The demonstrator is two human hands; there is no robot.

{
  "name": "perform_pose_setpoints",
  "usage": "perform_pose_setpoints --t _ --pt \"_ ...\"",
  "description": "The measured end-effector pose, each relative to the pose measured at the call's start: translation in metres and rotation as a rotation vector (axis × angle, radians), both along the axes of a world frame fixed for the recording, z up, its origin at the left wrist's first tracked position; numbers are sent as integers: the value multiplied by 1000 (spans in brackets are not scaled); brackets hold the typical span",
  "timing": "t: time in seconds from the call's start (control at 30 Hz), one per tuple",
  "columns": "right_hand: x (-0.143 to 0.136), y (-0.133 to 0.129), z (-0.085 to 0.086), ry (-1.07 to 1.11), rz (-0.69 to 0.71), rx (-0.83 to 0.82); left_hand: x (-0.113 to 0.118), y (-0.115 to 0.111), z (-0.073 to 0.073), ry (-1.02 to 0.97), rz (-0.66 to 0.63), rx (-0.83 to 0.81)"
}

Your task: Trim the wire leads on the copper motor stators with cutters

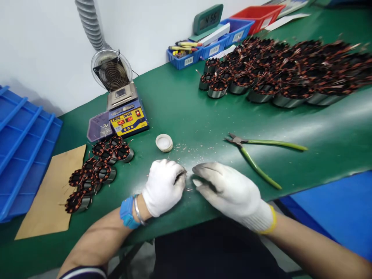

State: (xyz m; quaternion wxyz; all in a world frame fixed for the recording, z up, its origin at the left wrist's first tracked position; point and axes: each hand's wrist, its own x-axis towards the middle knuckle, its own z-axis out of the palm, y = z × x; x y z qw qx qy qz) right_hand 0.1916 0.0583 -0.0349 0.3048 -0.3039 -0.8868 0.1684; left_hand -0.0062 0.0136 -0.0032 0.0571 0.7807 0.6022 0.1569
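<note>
My left hand [165, 187], in a white glove, is closed over the green table, its thumb pressed to the curled fingers; what it holds, if anything, is too small to name. Just to its right, my gloved right hand [228, 190] has thumb and fingers apart, with nothing visible between them. Fine wire bits [188, 190] lie on the table between the hands. A small round white dish [164, 142] stands beyond my left hand. Cutters with green handles [240, 141] lie spread apart beyond my right hand.
Wound copper coils stand on the left [104, 173] and in a large group at the back right [242, 83]. A yellow-fronted heating unit [129, 121] is at the back left, beside a fume hose [90, 23]. Blue bins [186, 62] line the wall.
</note>
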Motion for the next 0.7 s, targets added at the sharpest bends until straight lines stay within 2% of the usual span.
perform_pose_setpoints --t 0.07,0.1,0.13,0.17,0.27,0.3,0.33,0.37,0.4,0.5,0.53,0.57,0.6,0.63,0.7 --pt "-2 11 1 -97 89 214 0 1 0 10 -5 14" --pt "-4 15 3 -149 119 229 1 1 1 12 -7 18" --pt "-8 19 5 -185 128 166 1 1 1 12 -11 14" --pt "-11 21 8 -198 116 30 1 1 1 11 -16 6" --pt "-19 22 17 -168 80 -640 2 0 2 3 -40 -23" --pt "-19 22 19 -168 89 -809 3 0 2 1 -48 -30" --pt "-18 22 20 -179 90 -875 3 0 2 -2 -52 -34" --pt "-15 22 19 -196 79 -823 3 0 2 -4 -52 -35" --pt "-11 24 18 -211 68 -667 3 0 2 -6 -52 -36" --pt "-1 29 11 -241 142 -24 3 1 1 -1 -52 -45" --pt "1 30 9 -251 200 107 3 1 0 2 -53 -50" --pt "0 31 8 -260 246 157 3 1 0 4 -52 -51" --pt "-2 31 8 -262 251 118 3 1 0 5 -50 -49" --pt "-5 30 10 -252 223 -6 3 1 0 6 -49 -46" --pt "-13 26 15 -212 161 -422 3 1 0 8 -55 -45"
